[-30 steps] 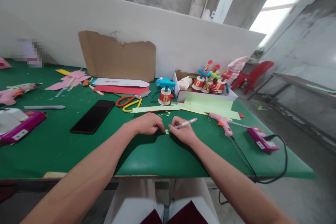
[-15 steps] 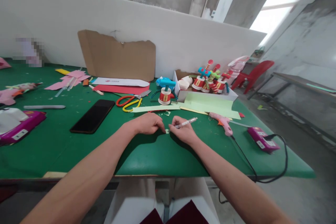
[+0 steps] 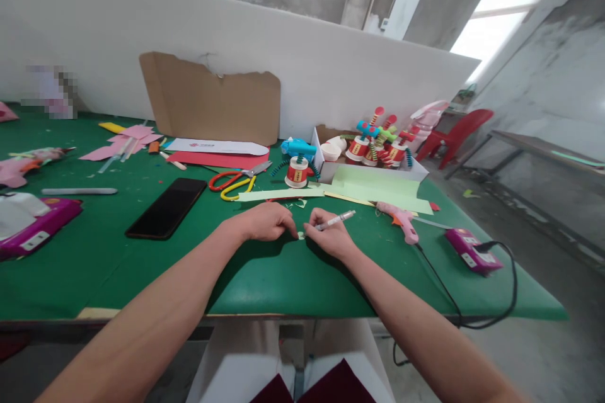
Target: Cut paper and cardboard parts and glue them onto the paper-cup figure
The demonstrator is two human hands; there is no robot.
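Observation:
My right hand (image 3: 329,234) is wrapped round a white pen (image 3: 336,220), whose rear end slants up to the right. The pen's tip is hidden by my fingers, close to a tiny pale green paper piece (image 3: 301,236) on the green tabletop. From the other side my left hand (image 3: 270,223), fingers curled, presses a fingertip against that piece. Just beyond my hands lie a few paper scraps (image 3: 299,203) and a long pale green paper strip (image 3: 281,194). Scissors (image 3: 239,182) with one red and one yellow handle rest behind my left hand.
A phone (image 3: 167,208) lies to the left. A paper-cup figure (image 3: 297,171) stands beside an open box (image 3: 350,172) of similar figures. To the right are a pink glue gun (image 3: 401,220) and a purple power strip (image 3: 472,250) with a black cable. Cardboard (image 3: 212,97) leans at the back.
Both hands, the pen and the small paper piece keep practically the same places. Only the camera view has shifted very slightly.

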